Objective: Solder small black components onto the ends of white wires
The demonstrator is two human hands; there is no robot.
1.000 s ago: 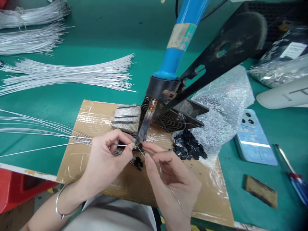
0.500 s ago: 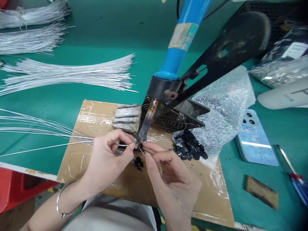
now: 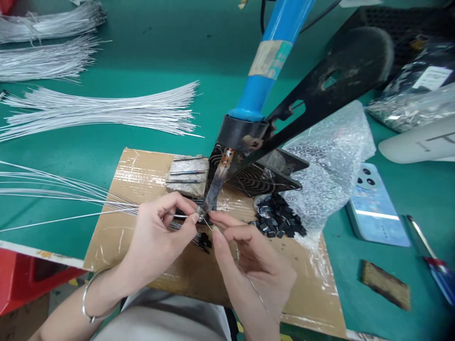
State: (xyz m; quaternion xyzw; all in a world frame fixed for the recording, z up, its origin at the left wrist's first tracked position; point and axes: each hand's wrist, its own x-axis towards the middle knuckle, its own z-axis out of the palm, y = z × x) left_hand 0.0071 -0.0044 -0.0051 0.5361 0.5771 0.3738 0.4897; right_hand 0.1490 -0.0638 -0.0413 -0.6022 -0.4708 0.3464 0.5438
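My left hand (image 3: 163, 237) pinches a white wire (image 3: 179, 216) between thumb and forefinger, its end close under the tip of a blue-handled soldering iron (image 3: 216, 184). My right hand (image 3: 249, 260) holds a thin solder wire (image 3: 207, 222) between thumb and forefinger, pointing at the same spot; its tail runs across the palm. The iron sits in a black metal holder (image 3: 241, 132). Below my left fingertips lie wires with black connectors (image 3: 204, 240) on the ends. The exact contact at the iron tip is too small to make out.
Brown cardboard (image 3: 305, 293) lies under the hands. A pad with metal rods (image 3: 187, 189) stands behind them. To the right are loose black connectors (image 3: 279, 215), a bubble-wrap bag (image 3: 330, 156), a blue phone (image 3: 380, 208) and a pen (image 3: 423, 237). White wire bundles (image 3: 106, 111) lie at left.
My right hand has shifted slightly to the left, towards the iron tip, with the solder wire still pinched. My left hand has hardly moved.
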